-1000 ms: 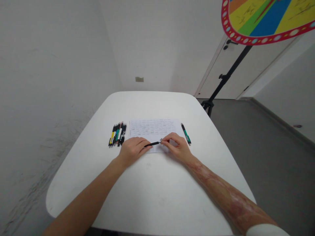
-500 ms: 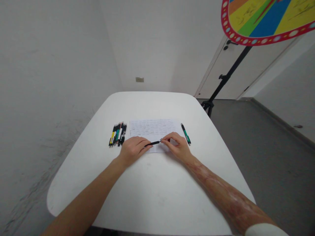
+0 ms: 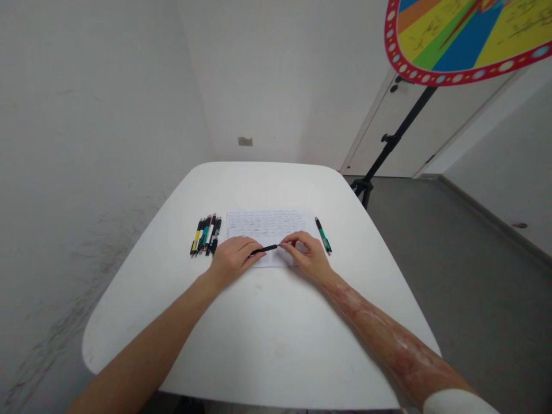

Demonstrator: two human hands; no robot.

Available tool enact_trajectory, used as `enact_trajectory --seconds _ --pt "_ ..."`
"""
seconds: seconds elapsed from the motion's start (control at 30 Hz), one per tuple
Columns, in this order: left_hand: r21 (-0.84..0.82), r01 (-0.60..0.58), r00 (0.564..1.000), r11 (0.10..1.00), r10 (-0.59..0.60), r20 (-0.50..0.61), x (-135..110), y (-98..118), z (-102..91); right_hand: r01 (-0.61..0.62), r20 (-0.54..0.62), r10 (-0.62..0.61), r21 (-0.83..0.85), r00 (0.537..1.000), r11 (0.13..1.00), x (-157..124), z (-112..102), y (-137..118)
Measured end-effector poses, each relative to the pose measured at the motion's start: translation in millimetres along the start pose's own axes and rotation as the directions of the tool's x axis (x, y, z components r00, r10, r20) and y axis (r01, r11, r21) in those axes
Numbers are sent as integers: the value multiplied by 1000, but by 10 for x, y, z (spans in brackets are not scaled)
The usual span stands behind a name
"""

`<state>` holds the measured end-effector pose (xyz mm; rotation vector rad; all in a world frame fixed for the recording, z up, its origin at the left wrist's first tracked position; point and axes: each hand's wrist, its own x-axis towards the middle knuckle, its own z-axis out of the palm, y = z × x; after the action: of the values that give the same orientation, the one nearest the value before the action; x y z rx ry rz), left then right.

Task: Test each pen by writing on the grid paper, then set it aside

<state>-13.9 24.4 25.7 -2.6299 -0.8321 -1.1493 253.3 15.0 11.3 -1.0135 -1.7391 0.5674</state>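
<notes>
A black pen (image 3: pixel 269 248) lies nearly level between my two hands, above a sheet of paper (image 3: pixel 267 221) covered in handwriting. My left hand (image 3: pixel 235 256) is closed around the pen's left part, thumb and fingers pressed on it. The fingertips of my right hand (image 3: pixel 308 253) pinch the thin end at the pen's right; whether that bit is a tip or a refill is too small to tell. Left of the paper lie several pens (image 3: pixel 206 234) side by side, with black, yellow, white and green parts. A green and black pen (image 3: pixel 323 236) rests alone right of the paper.
The white table (image 3: pixel 267 339) has rounded corners and stands near the walls. Beyond its right side, a colourful prize wheel (image 3: pixel 457 43) is mounted on a black stand (image 3: pixel 401 126). Behind that is a door (image 3: pixel 414 144).
The view has shifted slightly. Both hands keep their hold on the black pen, with almost no visible movement between them.
</notes>
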Motion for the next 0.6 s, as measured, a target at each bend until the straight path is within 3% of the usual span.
enact_trajectory --seconds 0.33,0.6 --pt "11 -2 997 1000 1 74 -29 -22 39 25 82 -25 -1 996 1000 3 -27 -28" --pt "40 -41 997 998 38 64 -15 -24 17 68 54 -66 -44 996 997 -11 -7 3"
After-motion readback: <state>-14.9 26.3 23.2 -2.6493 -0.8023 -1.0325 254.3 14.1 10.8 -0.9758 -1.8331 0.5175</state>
